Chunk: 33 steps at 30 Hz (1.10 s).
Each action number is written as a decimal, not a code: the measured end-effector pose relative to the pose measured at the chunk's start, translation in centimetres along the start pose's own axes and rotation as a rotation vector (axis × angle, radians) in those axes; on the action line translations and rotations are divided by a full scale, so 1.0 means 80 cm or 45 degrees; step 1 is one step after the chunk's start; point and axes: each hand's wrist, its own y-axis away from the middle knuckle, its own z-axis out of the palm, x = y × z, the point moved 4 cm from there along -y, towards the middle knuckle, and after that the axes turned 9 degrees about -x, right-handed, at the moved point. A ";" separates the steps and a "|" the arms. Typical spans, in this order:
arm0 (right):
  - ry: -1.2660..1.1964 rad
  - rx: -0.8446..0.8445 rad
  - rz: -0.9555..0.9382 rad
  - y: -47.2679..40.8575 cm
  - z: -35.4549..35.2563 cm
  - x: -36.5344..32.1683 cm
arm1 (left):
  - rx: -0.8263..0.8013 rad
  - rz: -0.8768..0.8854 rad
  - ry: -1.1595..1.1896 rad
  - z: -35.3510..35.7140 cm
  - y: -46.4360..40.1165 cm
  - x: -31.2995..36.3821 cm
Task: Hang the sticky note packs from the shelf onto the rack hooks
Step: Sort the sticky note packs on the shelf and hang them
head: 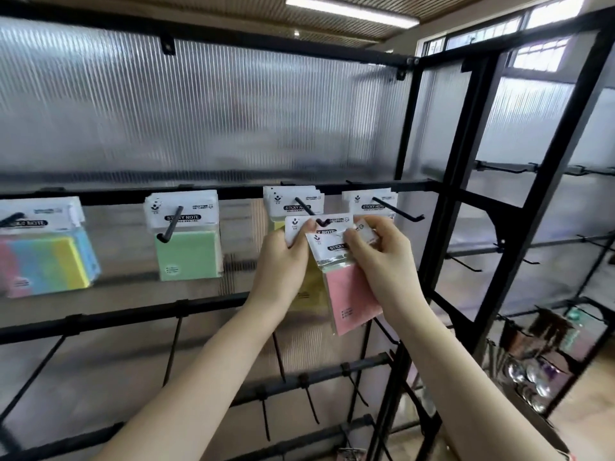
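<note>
My left hand (pixel 283 261) pinches the white header of a yellow sticky note pack (pixel 311 289) at the tip of the third rack hook (pixel 307 207), whose end shows through the pack's hole. My right hand (pixel 382 261) grips a pink sticky note pack (pixel 352 294) by its header, tilted, just right of and partly over the yellow one. More packs hang behind on that hook. A green pack (pixel 188 254) hangs on the second hook, a multicolour pack (pixel 43 264) on the far-left hook, and packs (pixel 367 202) on the fourth hook (pixel 397 209).
The black metal rack (pixel 429 168) has ribbed translucent back panels. Lower rails (pixel 126 316) carry several bare hooks. A second rack section on the right holds bare hooks and some dark hanging items (pixel 532 357) low down.
</note>
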 end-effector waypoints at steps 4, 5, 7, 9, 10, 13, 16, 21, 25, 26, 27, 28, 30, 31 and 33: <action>0.062 0.002 -0.006 -0.016 0.011 0.014 | 0.086 0.063 -0.060 -0.007 -0.013 -0.005; 0.074 0.008 -0.012 -0.020 0.012 0.017 | 0.120 0.092 -0.100 -0.008 -0.016 -0.006; 0.087 0.031 -0.007 -0.029 0.015 0.024 | 0.213 0.124 -0.186 -0.014 -0.022 -0.008; 0.110 0.059 0.014 -0.038 0.018 0.030 | 0.312 0.155 -0.279 -0.022 -0.029 -0.012; 0.123 0.069 0.019 -0.042 0.019 0.032 | 0.352 0.172 -0.319 -0.026 -0.032 -0.015; 0.156 0.060 0.045 -0.053 0.026 0.040 | 0.468 0.199 -0.397 -0.037 -0.043 -0.020; 0.195 0.025 0.059 -0.062 0.035 0.047 | 0.528 0.236 -0.434 -0.042 -0.049 -0.025; 0.142 0.056 0.119 -0.060 0.045 0.061 | 0.524 0.240 -0.396 -0.048 -0.049 -0.041; 0.104 0.139 0.133 -0.044 0.041 0.073 | 0.503 0.250 -0.466 -0.050 -0.032 -0.052; 0.110 0.168 0.116 -0.039 0.038 0.074 | 0.478 0.279 -0.457 -0.048 -0.025 -0.053; 0.113 0.199 0.099 -0.034 0.034 0.075 | 0.439 0.306 -0.436 -0.044 -0.018 -0.053; 0.108 0.229 0.083 -0.029 0.031 0.074 | 0.385 0.322 -0.402 -0.040 -0.012 -0.054; 0.088 0.285 0.060 -0.020 0.025 0.072 | 0.206 0.262 -0.311 -0.026 -0.005 -0.055; 0.090 0.311 0.049 -0.015 0.022 0.070 | 0.092 0.197 -0.276 -0.018 -0.004 -0.056; 0.105 0.369 0.016 -0.006 0.015 0.065 | -0.156 0.095 -0.194 0.002 -0.003 -0.054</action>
